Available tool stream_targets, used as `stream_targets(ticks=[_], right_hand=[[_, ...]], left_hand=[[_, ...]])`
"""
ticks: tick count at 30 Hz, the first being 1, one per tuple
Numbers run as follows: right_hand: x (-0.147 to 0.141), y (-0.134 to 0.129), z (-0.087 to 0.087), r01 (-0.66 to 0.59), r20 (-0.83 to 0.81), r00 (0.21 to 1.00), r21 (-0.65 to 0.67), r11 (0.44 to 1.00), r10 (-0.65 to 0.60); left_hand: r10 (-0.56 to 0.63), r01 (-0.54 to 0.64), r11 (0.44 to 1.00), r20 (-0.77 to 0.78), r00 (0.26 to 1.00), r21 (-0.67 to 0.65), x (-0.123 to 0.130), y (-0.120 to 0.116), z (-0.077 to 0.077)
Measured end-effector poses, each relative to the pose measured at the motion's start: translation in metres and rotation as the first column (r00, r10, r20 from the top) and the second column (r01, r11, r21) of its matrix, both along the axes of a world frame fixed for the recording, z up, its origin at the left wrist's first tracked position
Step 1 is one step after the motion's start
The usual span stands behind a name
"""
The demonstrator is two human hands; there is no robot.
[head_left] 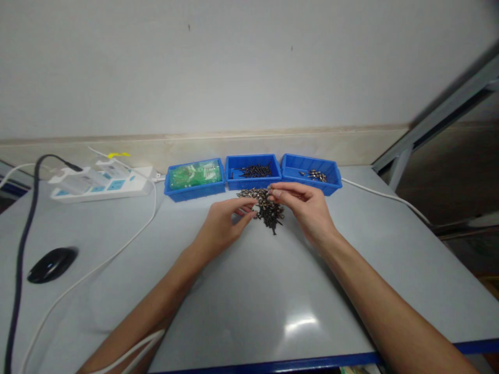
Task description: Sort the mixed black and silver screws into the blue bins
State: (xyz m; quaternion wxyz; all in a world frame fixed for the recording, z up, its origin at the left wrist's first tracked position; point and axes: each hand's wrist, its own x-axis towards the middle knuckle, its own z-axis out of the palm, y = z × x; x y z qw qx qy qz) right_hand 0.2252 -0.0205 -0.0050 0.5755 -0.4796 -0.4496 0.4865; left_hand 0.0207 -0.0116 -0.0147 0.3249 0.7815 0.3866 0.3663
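A mixed pile of screws (pixel 268 210), some dark and some silvery, lies on the grey table in front of the blue trays. At its left edge is my left hand (pixel 226 222), its thumb and fingertips apart and close to the screws. My right hand (pixel 306 205) reaches in from the right, thumb and forefinger pinched together over the top of the pile. Whatever is in that pinch is too small to name. Behind the pile, a middle blue tray (pixel 253 183) holds dark screws (pixel 256 171). The right blue tray (pixel 331 188) contains silvery, brassy pieces (pixel 317 175).
The left blue tray (pixel 195 194) contains green-tinted plastic packets (pixel 195 174). A white power strip (pixel 105 193) with plugs stands at the back left, near a black mouse (pixel 52 265). White cables cross the table. A wall (pixel 249 78) rises behind.
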Motion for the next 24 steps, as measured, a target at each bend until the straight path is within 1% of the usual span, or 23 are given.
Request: stream_targets(ticks=[2, 3, 4, 6, 9, 13, 21, 24], right_hand=[[0.004, 0.004, -0.002, 0.205, -0.016, 0.979, 0.07, 0.976, -0.204], [0.006, 0.006, -0.003, 0.284, -0.019, 0.959, 0.089, 0.955, -0.283], [0.008, 0.008, -0.004, 0.339, -0.016, 0.941, 0.1, 0.936, -0.339], [0.011, 0.01, -0.005, 0.384, -0.004, 0.923, 0.106, 0.917, -0.386], [0.011, 0.009, -0.005, 0.36, -0.011, 0.933, 0.092, 0.928, -0.361], [0.008, 0.007, -0.005, 0.292, 0.028, 0.955, 0.075, 0.954, -0.294], [0.007, 0.007, -0.004, 0.237, 0.038, 0.97, 0.05, 0.97, -0.239], [0.006, 0.006, -0.003, 0.228, 0.036, 0.973, 0.044, 0.973, -0.229]], left_hand=[[-0.018, 0.061, 0.974, -0.197, 0.98, 0.217, -0.001, 0.001, -0.007], [-0.016, 0.095, 0.955, -0.271, 0.962, 0.281, -0.001, 0.001, -0.01], [-0.009, 0.118, 0.941, -0.323, 0.947, 0.318, -0.001, 0.002, -0.013], [0.016, 0.123, 0.928, -0.369, 0.929, 0.351, -0.001, 0.002, -0.017], [0.048, 0.095, 0.932, -0.379, 0.924, 0.35, -0.002, 0.003, -0.018], [0.047, 0.069, 0.956, -0.379, 0.924, 0.286, -0.005, 0.005, -0.014], [0.06, 0.002, 0.977, -0.282, 0.957, 0.215, -0.007, 0.008, -0.013], [0.083, -0.045, 0.986, -0.232, 0.969, 0.163, -0.008, 0.008, -0.012]])
